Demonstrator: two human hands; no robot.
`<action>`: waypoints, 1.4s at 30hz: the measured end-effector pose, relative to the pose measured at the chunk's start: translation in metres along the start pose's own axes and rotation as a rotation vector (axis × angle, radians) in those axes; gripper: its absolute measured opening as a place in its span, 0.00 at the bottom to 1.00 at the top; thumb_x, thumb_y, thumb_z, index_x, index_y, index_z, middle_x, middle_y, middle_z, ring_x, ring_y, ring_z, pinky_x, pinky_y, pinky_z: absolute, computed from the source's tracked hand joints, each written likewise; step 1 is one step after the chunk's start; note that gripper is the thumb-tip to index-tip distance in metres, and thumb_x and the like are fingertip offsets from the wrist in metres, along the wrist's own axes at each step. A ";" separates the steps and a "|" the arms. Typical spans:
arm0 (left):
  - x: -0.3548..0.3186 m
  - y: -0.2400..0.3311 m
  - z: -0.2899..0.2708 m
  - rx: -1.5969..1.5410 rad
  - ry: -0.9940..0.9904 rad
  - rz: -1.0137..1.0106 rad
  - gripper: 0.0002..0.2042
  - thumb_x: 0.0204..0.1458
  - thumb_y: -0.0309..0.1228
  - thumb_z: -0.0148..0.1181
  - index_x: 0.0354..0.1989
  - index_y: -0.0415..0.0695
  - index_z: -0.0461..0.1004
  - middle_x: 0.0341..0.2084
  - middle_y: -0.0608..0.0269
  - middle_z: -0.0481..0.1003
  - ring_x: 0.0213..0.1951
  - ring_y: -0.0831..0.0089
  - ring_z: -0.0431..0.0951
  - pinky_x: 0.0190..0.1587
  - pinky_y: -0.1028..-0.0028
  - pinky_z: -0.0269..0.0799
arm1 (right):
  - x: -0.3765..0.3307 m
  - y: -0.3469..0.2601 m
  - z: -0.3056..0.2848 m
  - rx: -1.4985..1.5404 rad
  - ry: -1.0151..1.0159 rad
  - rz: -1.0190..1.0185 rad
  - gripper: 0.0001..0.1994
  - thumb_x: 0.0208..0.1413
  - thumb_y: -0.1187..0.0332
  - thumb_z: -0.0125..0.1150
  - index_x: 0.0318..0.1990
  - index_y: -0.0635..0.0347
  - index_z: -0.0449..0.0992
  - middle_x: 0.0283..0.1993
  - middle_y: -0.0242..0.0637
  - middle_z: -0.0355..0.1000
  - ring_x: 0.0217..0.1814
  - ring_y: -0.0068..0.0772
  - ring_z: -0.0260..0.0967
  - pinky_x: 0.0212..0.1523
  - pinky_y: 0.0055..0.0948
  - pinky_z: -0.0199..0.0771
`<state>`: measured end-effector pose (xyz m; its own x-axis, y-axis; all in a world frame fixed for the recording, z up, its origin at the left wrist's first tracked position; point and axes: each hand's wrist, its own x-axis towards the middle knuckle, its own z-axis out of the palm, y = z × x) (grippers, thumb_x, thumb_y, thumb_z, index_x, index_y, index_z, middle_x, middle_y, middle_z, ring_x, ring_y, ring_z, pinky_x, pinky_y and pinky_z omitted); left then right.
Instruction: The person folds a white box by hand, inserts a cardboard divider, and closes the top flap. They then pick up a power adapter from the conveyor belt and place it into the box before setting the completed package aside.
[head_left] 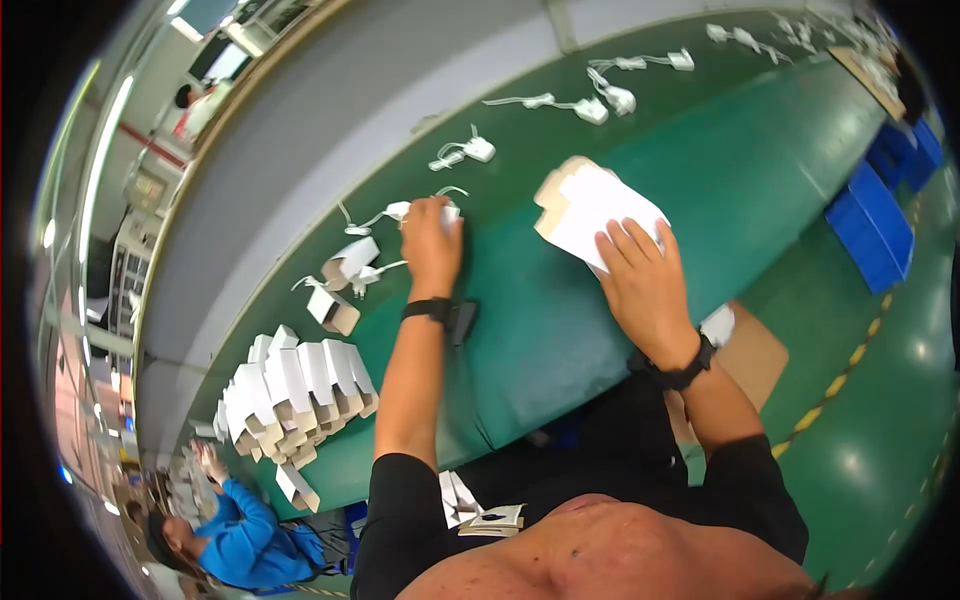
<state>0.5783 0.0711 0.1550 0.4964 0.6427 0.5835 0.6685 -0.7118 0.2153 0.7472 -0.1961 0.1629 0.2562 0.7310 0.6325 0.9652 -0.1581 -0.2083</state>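
My left hand (432, 240) is curled over a white plug charger (452, 216) at the back of the green work surface. Most of that charger is hidden by the fingers, and a thin white cable curves out beside it. Just left of the hand lies another white charger (398, 210) with its cable. My right hand (640, 265) lies with fingers stretched flat on the near right corner of a stack of flat white cartons (592, 210). Brown inner flaps of the cartons show at their far left end. The right thumb is hidden.
Several white chargers with cables (590, 108) are spaced along the back strip. Folded white boxes (300, 380) are piled at left, with two open boxes (335, 308) nearer. Blue bins (872, 225) stand at right. A co-worker in blue (240, 535) sits at lower left.
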 end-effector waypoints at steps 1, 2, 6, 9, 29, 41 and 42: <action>0.003 0.004 0.007 0.029 -0.029 -0.051 0.19 0.48 0.28 0.69 0.50 0.49 0.75 0.48 0.54 0.74 0.53 0.49 0.71 0.54 0.54 0.70 | 0.001 0.003 -0.005 0.012 -0.014 0.030 0.17 0.57 0.68 0.63 0.53 0.61 0.77 0.57 0.41 0.75 0.64 0.44 0.67 0.71 0.53 0.55; 0.010 0.001 0.009 0.037 0.005 -0.066 0.19 0.48 0.28 0.69 0.50 0.49 0.75 0.48 0.54 0.74 0.53 0.49 0.71 0.54 0.54 0.70 | 0.006 0.006 -0.007 0.016 0.004 -0.005 0.17 0.57 0.68 0.63 0.53 0.61 0.77 0.57 0.41 0.75 0.64 0.44 0.67 0.71 0.53 0.55; 0.015 -0.015 0.022 0.003 0.088 -0.207 0.19 0.49 0.28 0.68 0.50 0.47 0.74 0.49 0.54 0.73 0.54 0.49 0.71 0.54 0.56 0.71 | 0.008 0.008 -0.013 0.028 0.075 -0.052 0.13 0.58 0.72 0.61 0.51 0.62 0.78 0.53 0.40 0.77 0.59 0.45 0.72 0.69 0.52 0.58; 0.000 -0.010 0.010 -0.249 0.210 -0.036 0.19 0.51 0.28 0.68 0.51 0.44 0.74 0.48 0.51 0.73 0.53 0.49 0.71 0.55 0.58 0.71 | 0.005 0.003 -0.026 0.117 0.224 0.024 0.12 0.59 0.76 0.58 0.50 0.63 0.78 0.52 0.42 0.79 0.56 0.48 0.75 0.65 0.49 0.64; -0.228 0.098 -0.160 -1.696 -0.853 -0.301 0.54 0.51 0.51 0.70 0.77 0.44 0.37 0.65 0.52 0.64 0.65 0.63 0.67 0.67 0.63 0.60 | -0.017 -0.067 -0.085 1.068 -0.759 0.188 0.09 0.59 0.71 0.64 0.42 0.64 0.73 0.35 0.39 0.78 0.28 0.23 0.75 0.31 0.25 0.72; -0.241 0.140 -0.143 -1.540 -0.376 -0.326 0.46 0.61 0.31 0.62 0.78 0.51 0.32 0.68 0.49 0.58 0.65 0.62 0.66 0.68 0.61 0.58 | -0.047 -0.060 -0.089 1.077 -0.515 0.181 0.16 0.59 0.65 0.65 0.52 0.64 0.77 0.44 0.37 0.76 0.41 0.22 0.73 0.40 0.22 0.69; -0.240 0.139 -0.142 -1.467 -0.352 -0.279 0.44 0.61 0.30 0.61 0.77 0.52 0.34 0.67 0.50 0.60 0.64 0.63 0.66 0.67 0.62 0.60 | -0.050 -0.061 -0.088 1.070 -0.466 0.163 0.17 0.60 0.64 0.64 0.53 0.64 0.77 0.47 0.39 0.76 0.45 0.23 0.73 0.43 0.22 0.69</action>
<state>0.4736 -0.2225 0.1559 0.6946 0.6813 0.2309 -0.2531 -0.0690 0.9650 0.6801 -0.2811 0.2099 0.1147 0.9607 0.2528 0.3304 0.2031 -0.9217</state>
